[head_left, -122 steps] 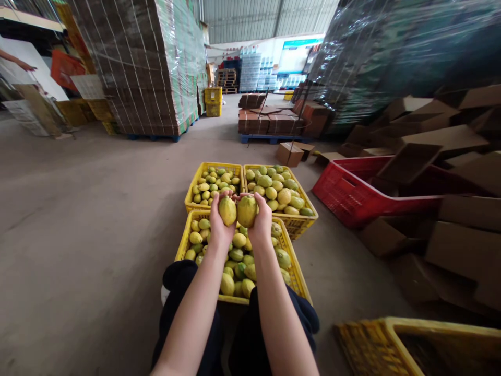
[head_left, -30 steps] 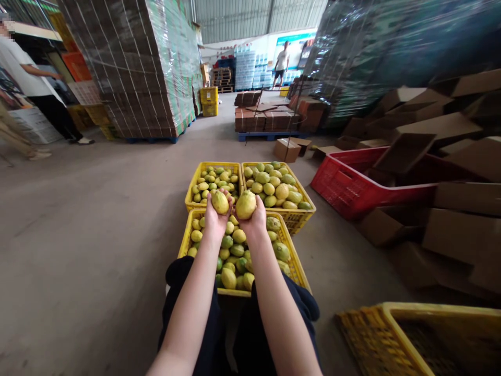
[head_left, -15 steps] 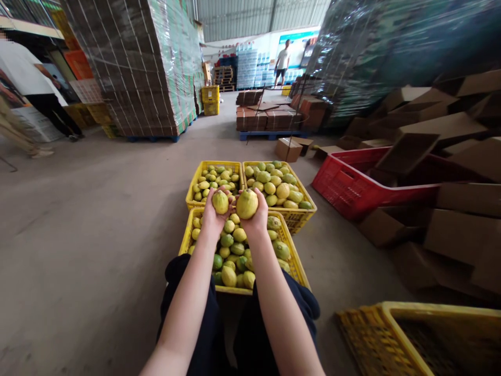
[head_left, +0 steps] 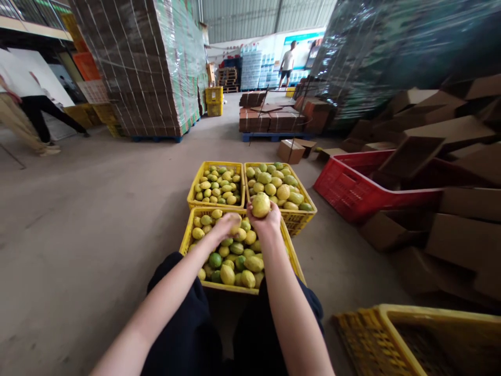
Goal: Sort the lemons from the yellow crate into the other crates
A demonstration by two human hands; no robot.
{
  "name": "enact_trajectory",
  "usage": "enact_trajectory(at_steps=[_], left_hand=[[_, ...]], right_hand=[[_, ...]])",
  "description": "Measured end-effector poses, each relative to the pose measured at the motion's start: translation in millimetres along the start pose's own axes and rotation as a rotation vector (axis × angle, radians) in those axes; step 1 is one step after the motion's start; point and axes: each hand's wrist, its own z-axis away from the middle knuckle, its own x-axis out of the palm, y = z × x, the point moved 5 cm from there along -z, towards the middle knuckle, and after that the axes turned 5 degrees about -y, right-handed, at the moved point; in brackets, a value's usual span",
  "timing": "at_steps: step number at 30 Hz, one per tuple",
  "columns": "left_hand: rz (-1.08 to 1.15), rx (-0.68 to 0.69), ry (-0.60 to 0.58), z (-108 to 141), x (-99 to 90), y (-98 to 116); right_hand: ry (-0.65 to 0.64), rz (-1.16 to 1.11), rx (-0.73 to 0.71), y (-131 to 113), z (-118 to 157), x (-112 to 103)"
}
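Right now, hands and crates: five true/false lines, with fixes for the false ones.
1. The right hand holds a fruit. True.
2. Both hands grip that fruit. False: only the right hand does.
3. The near crate is yellow and has fruit in it. True.
4. The left hand is over the red crate. False: it is over the near crate.
5. The red crate is to the right of the near crate. True.
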Motion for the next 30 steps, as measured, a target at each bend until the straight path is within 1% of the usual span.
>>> enact_trajectory(at_steps=[1, 2, 4, 5, 6, 7, 8, 10, 12, 14, 15, 16, 17, 18, 19, 20, 21, 23, 24, 26, 27, 28, 29, 30], left_hand=[[-0.088, -0.148, -0.067, 5, -1.6, -21], [-0.109, -0.206, -0.08, 12, -6.0, -37], [-0.111, -0.26, -0.078, 24, -16.1, -61], [-0.106, -0.262, -0.066, 28, -21.3, -67], [-0.095, -0.263, -0.044, 30, -26.5, -69], [-0.08, -0.259, -0.01, 29, -31.4, -65], [-0.07, -0.256, 0.018, 24, -35.0, -57], [-0.075, -0.217, 0.054, 2, -37.5, -25], [-0.099, -0.149, 0.09, -28, -34.8, 18], [-0.131, -0.038, 0.129, -57, -28.8, 62], [-0.153, 0.015, 0.146, -68, -25.5, 80], [-0.18, 0.05, 0.157, -76, -22.3, 93], [-0.218, 0.067, 0.162, -80, -19.6, 100], [-0.265, 0.064, 0.159, -80, -17.3, 101], [-0.323, 0.042, 0.146, -76, -15.8, 97], [-0.384, 0.005, 0.125, -70, -14.9, 88], [-0.444, -0.046, 0.096, -62, -14.8, 76], [-0.598, -0.16, -0.002, -42, -14.4, 48], [-0.745, -0.228, -0.097, -31, -12.7, 33], [-1.27, -0.339, -0.42, -8, -5.8, 5], [-1.488, -0.374, -0.553, 2, -3.9, -6], [-1.659, -0.39, -0.646, 10, -2.5, -14], [-1.757, -0.396, -0.684, 16, -1.4, -18], [-1.808, -0.393, -0.682, 19, -0.3, -19]], right_hand=[[0.013, -0.009, -0.027, -10, 1, -3], [0.027, -0.015, -0.057, -21, 3, -6], [0.051, -0.033, -0.106, -41, 9, -11], [0.057, -0.046, -0.12, -49, 12, -13], [0.061, -0.061, -0.13, -56, 15, -14], [0.062, -0.076, -0.137, -62, 18, -15], [0.064, -0.088, -0.142, -67, 21, -16], [0.065, -0.101, -0.15, -75, 25, -17], [0.068, -0.106, -0.156, -78, 27, -18], [0.073, -0.111, -0.148, -79, 29, -18], [0.076, -0.113, -0.138, -79, 29, -18], [0.079, -0.114, -0.125, -78, 30, -17], [0.081, -0.113, -0.111, -77, 30, -17], [0.081, -0.11, -0.097, -76, 31, -16], [0.079, -0.106, -0.086, -75, 31, -16], [0.079, -0.1, -0.077, -74, 32, -16], [0.078, -0.095, -0.072, -74, 33, -16], [0.077, -0.085, -0.064, -73, 34, -16], [0.076, -0.08, -0.057, -72, 34, -17], [0.076, -0.063, -0.034, -69, 36, -20], [0.08, -0.047, -0.019, -67, 38, -22], [0.088, -0.023, -0.004, -65, 39, -24], [0.097, 0.007, 0.01, -63, 41, -26], [0.108, 0.04, 0.023, -60, 42, -29]])
